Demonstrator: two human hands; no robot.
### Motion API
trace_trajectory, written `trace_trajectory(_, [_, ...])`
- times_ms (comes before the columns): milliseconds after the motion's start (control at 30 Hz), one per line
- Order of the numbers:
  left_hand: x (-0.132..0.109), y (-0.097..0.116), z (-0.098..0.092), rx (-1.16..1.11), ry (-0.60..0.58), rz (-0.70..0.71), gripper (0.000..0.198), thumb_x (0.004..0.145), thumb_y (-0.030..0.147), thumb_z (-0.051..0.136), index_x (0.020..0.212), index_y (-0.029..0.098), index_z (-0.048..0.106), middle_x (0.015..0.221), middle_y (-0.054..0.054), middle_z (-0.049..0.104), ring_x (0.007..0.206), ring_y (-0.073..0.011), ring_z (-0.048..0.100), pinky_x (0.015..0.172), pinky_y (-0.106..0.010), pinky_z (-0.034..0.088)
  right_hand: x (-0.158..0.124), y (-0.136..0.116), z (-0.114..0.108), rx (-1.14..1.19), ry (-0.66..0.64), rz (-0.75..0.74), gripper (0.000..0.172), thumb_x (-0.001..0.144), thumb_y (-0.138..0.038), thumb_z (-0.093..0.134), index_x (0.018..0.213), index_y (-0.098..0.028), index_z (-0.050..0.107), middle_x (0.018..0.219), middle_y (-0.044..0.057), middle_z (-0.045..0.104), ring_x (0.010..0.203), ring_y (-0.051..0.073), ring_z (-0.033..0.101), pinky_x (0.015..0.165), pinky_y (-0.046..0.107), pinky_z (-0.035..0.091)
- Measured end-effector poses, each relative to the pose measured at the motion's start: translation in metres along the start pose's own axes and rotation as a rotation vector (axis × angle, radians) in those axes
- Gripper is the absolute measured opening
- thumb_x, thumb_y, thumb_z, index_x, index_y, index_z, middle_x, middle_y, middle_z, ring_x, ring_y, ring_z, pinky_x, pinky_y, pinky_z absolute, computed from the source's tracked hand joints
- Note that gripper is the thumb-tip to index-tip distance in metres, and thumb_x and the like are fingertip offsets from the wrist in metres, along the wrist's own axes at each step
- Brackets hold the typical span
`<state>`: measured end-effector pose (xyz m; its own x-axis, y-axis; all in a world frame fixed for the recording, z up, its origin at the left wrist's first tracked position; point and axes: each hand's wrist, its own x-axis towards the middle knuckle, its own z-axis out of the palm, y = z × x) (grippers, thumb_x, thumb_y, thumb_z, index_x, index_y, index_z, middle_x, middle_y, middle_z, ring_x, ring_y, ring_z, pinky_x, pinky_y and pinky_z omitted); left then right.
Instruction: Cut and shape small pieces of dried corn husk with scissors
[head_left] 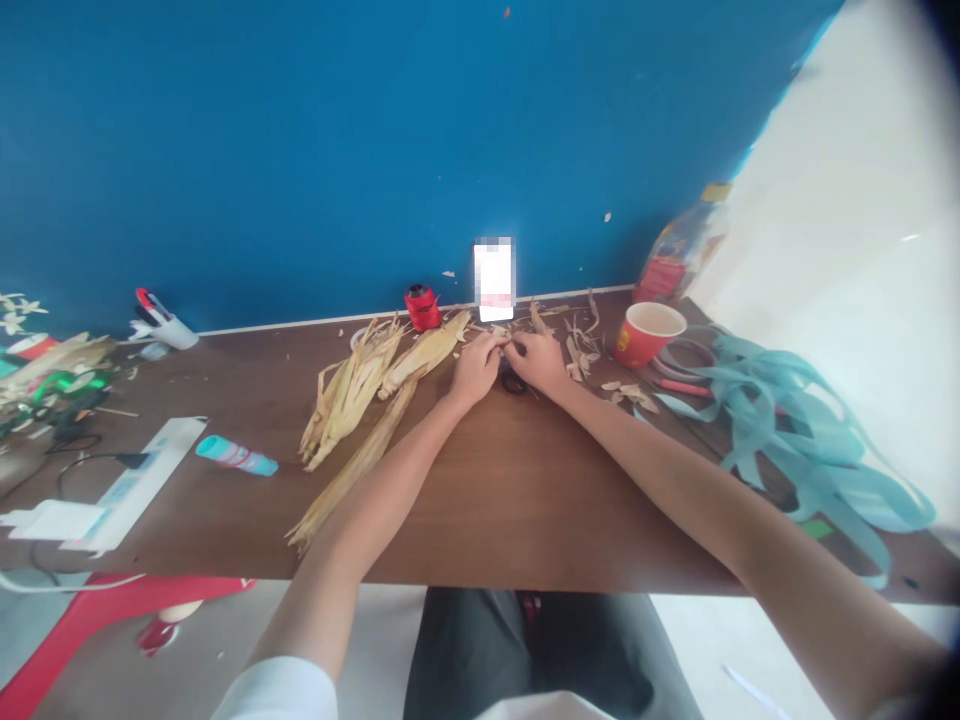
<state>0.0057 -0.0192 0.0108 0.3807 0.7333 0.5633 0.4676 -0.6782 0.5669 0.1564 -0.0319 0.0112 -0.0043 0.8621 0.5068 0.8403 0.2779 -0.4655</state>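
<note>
Lying just left of the grip are dried husks (352, 395); the left hand (476, 370) and right hand (538, 360) come together, fingertips bunched, anything held too small to tell; husk scraps (580, 358) and a paper cup (634, 340) lie rightward.

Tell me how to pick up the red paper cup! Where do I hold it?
The red paper cup is probably best held around its wall, just below the rim, from the left. It stands upright and widens toward the top, which should help stop slipping; the turquoise ribbon crowds its right and the plastic bottle is behind.
</note>
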Motion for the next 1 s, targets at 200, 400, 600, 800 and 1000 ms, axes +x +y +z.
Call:
trace_trajectory(200, [-0.002,0.006,0.000,0.027,0.023,-0.010,0.025,0.087,0.012,0.043,0.096,0.019,0.066,0.096,-0.007,0.065,0.093,-0.0204,0.060,0.088,-0.033,0.046,-0.001,0.001,0.001,-0.009,0.001,-0.028,0.025,0.081,-0.029,0.049,0.066,-0.017,0.065,0.062,0.006,0.064,0.057,0.016,0.051,0.054,0.027,0.025])
trace_trajectory(400, [-0.002,0.011,0.001,-0.022,0.103,-0.063,0.021,0.089,0.018,0.045,0.102,0.020,0.062,0.104,-0.008,0.064,0.095,-0.0189,0.059,0.081,-0.029,0.049,-0.001,-0.005,-0.004,0.055,-0.023,-0.045,0.026,0.087,-0.028,0.044,0.082,-0.018,0.068,0.072,0.005,0.068,0.065,0.018,0.056,0.057,0.026,0.028])
trace_trajectory(600, [-0.003,0.011,0.001,0.047,0.149,-0.066,0.021,0.091,0.020,0.045,0.104,0.021,0.061,0.106,-0.008,0.063,0.096,-0.0180,0.059,0.082,-0.029,0.048,-0.001,-0.005,-0.002,-0.013,-0.074,-0.082,0.031,0.094,-0.031,0.038,0.098,-0.018,0.065,0.079,0.008,0.069,0.066,0.020,0.058,0.058,0.027,0.028])
trace_trajectory(800, [-0.005,0.009,0.002,0.131,0.154,-0.065,0.019,0.091,0.021,0.047,0.104,0.022,0.060,0.105,-0.006,0.063,0.099,-0.0179,0.059,0.083,-0.028,0.048,-0.001,-0.004,0.001,-0.069,-0.103,-0.097,0.038,0.098,-0.032,0.030,0.108,-0.015,0.062,0.084,0.011,0.070,0.070,0.022,0.062,0.060,0.027,0.031])
trace_trajectory(1000, [-0.004,0.008,0.003,0.143,0.199,-0.076,0.015,0.091,0.024,0.048,0.099,0.021,0.060,0.102,-0.006,0.064,0.095,-0.0180,0.060,0.081,-0.029,0.047,-0.001,-0.005,0.001,-0.009,-0.142,-0.154,0.037,0.096,-0.026,0.030,0.122,-0.014,0.054,0.092,0.012,0.071,0.078,0.025,0.064,0.065,0.029,0.039])
